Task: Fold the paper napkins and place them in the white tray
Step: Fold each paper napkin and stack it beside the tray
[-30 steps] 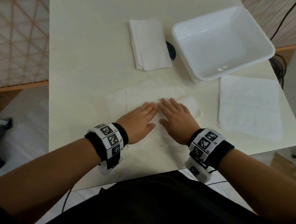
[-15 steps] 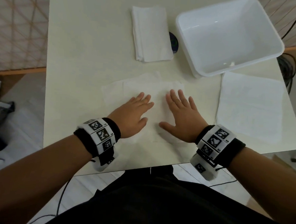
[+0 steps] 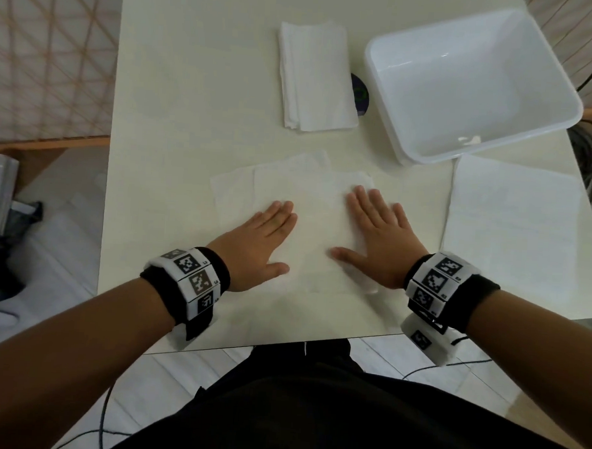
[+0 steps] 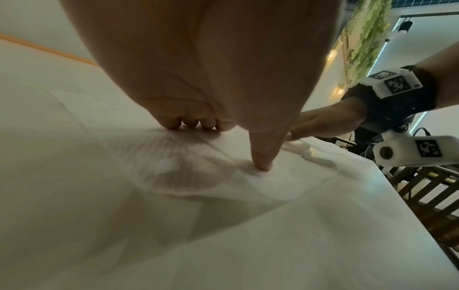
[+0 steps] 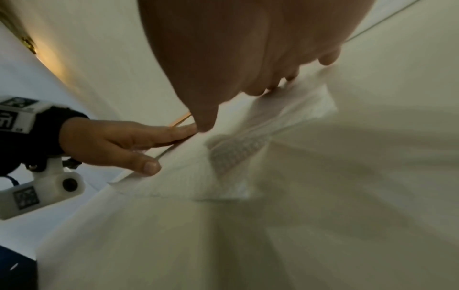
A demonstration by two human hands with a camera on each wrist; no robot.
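Napkin (image 3: 308, 221) under both flat hands

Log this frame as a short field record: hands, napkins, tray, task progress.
left hand: left hand flat, pressing the white paper napkin being folded
right hand: right hand flat, fingers spread, pressing the same napkin
folded napkin: white folded paper napkin lies on the cream table, left of the tray
flat napkin: unfolded white paper napkin lies right of the hands
tray: white plastic tray holds no napkins
progress: none placed yet
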